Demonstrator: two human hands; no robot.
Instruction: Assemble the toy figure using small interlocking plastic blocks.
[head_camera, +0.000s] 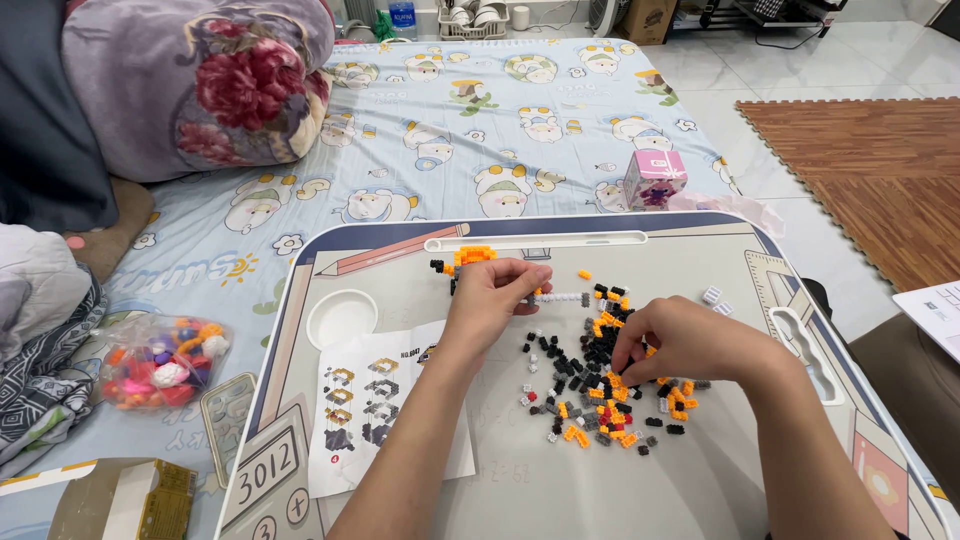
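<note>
a scattered heap of tiny black, orange and grey plastic building bricks (600, 390) is lying on the pale printed lap tray (700, 480), and the right hand (690, 345) is resting over its upper edge with fingertips pinched down into the pieces; what they are gripping cannot be told. the left hand (492, 292) is curling narrowly around a small partly built orange and black brick model (468, 258), beside a short white brick strip (560, 297). a white folded instruction sheet (385, 410) is lying under the left forearm, near the tray's round white cup recess (342, 318). the tray is sitting on a light blue cartoon-print bedsheet (480, 130), with a small pink cube box (654, 178) beyond it and a clear plastic bag of colourful pieces (160, 362) to the left.
</note>
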